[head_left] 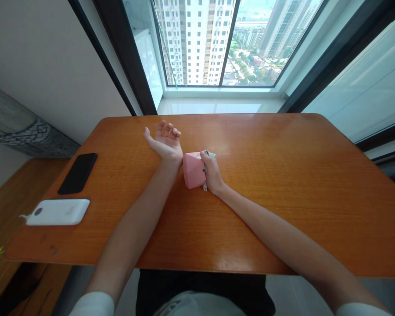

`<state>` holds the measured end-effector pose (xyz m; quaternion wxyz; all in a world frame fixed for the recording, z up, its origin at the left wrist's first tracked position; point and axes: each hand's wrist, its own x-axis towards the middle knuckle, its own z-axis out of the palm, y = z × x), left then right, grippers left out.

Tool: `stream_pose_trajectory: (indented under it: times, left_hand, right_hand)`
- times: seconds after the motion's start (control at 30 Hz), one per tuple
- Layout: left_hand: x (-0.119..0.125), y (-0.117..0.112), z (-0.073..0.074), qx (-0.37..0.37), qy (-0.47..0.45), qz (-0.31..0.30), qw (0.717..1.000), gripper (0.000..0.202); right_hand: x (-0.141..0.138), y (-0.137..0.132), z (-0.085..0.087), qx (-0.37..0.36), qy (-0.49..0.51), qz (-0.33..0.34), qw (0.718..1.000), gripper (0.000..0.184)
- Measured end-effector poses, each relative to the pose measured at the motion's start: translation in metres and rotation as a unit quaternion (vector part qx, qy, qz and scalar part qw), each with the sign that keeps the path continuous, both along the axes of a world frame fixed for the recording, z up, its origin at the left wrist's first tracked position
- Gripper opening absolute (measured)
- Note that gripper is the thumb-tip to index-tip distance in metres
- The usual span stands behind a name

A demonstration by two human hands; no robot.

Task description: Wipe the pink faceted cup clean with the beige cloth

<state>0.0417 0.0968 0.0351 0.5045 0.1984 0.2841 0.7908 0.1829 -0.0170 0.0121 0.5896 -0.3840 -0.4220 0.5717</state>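
My right hand is closed around a small pink box-shaped object, with the thumb on top near its right edge. Grey-white material, like a cloth or strap, sticks out above and below that grip. Whether it is joined to the pink object I cannot tell. My left hand lies palm up, its fingers loosely curled and apart, holding nothing. The pink object's left side is against or very close to my left wrist. Small dark marks show at its right edge, and my right fingers are hidden beneath it.
On the left of the wooden table lie a black phone and a white rounded slab-like device with a short cable. A window is beyond the far edge. A wooden bench-like surface is lower left.
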Motion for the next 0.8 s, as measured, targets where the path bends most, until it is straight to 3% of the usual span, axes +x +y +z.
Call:
stream_pose_trajectory:
  times: [0.1,0.17,0.2,0.23,0.27,0.33,0.37,0.43,0.5,0.6,0.8]
  left_hand:
    - [0.001,-0.005,-0.005,-0.001,0.066,0.038,0.997,0.070]
    - [-0.003,-0.026,-0.012,0.054,0.203,0.007,0.978,0.069]
    - [-0.007,-0.040,-0.016,0.101,0.295,-0.011,0.950,0.068]
    - [-0.013,-0.053,-0.021,0.161,0.390,-0.026,0.906,0.068]
    - [-0.020,-0.065,-0.026,0.240,0.486,-0.049,0.839,0.071]
    - [-0.034,-0.080,-0.035,0.368,0.630,-0.100,0.676,0.097]
    - [-0.041,-0.083,-0.038,0.397,0.664,-0.096,0.626,0.112]
    - [-0.050,-0.080,-0.044,0.412,0.699,-0.080,0.579,0.133]
    - [-0.056,-0.073,-0.047,0.395,0.721,-0.073,0.565,0.133]
    - [-0.059,-0.067,-0.050,0.354,0.738,-0.097,0.566,0.118]
    - [-0.052,-0.070,-0.052,0.333,0.703,-0.101,0.620,0.105]
  right_hand:
    - [0.001,0.001,-0.004,-0.004,0.001,0.019,1.000,0.054]
    - [0.000,0.005,-0.007,-0.010,0.023,0.014,1.000,0.053]
    - [0.000,0.006,-0.009,-0.013,0.039,0.007,0.999,0.052]
    - [0.000,0.008,-0.011,-0.016,0.055,0.000,0.998,0.050]
    - [-0.001,0.010,-0.012,-0.020,0.070,-0.007,0.997,0.049]
    - [-0.001,0.013,-0.012,-0.030,0.095,-0.016,0.995,0.047]
    - [-0.001,0.013,-0.011,-0.036,0.105,-0.017,0.994,0.047]
    - [-0.001,0.014,-0.009,-0.052,0.131,-0.023,0.990,0.049]
    - [-0.001,0.014,-0.005,-0.070,0.159,-0.037,0.984,0.054]
    - [-0.001,0.015,-0.001,-0.083,0.183,-0.051,0.978,0.060]
    - [0.001,0.019,-0.005,-0.053,0.131,-0.027,0.990,0.058]
